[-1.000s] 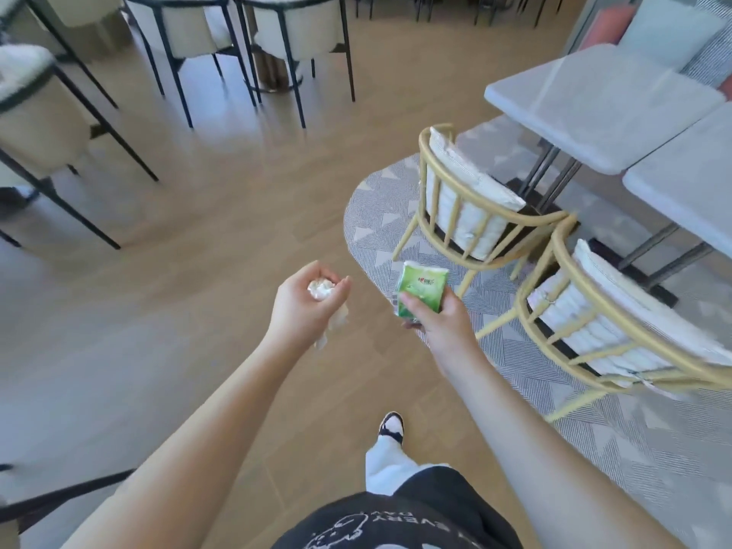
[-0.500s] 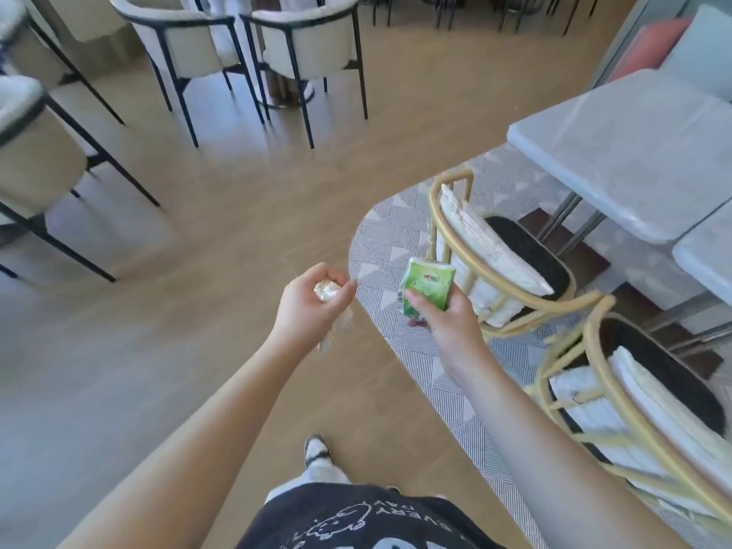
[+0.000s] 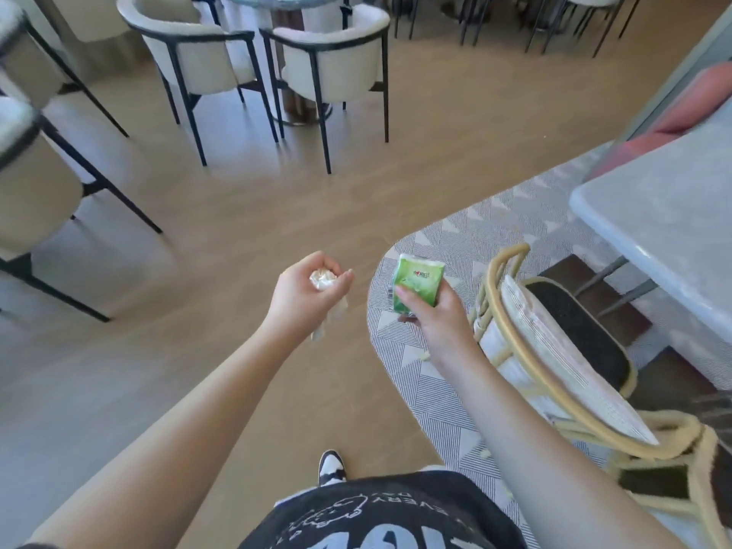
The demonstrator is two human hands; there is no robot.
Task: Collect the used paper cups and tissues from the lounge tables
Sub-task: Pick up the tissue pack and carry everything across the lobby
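Note:
My left hand (image 3: 305, 295) is held out in front of me, fingers curled round a crumpled white tissue (image 3: 321, 280); a loose end of it hangs below the palm. My right hand (image 3: 431, 311) grips a small green tissue packet (image 3: 416, 281) between thumb and fingers, held upright over the edge of the patterned rug. The two hands are level and a short gap apart. No paper cup is in view.
A grey table (image 3: 665, 231) stands at the right with yellow-framed chairs (image 3: 554, 350) tucked beside it on a grey patterned rug (image 3: 431, 390). White armchairs with black legs (image 3: 328, 61) surround a glass table at the back. Wooden floor lies ahead and left.
I have walked forward; the yellow chairs and grey table slid to the right and the white armchairs came closer. Both hands keep their holds, unchanged.

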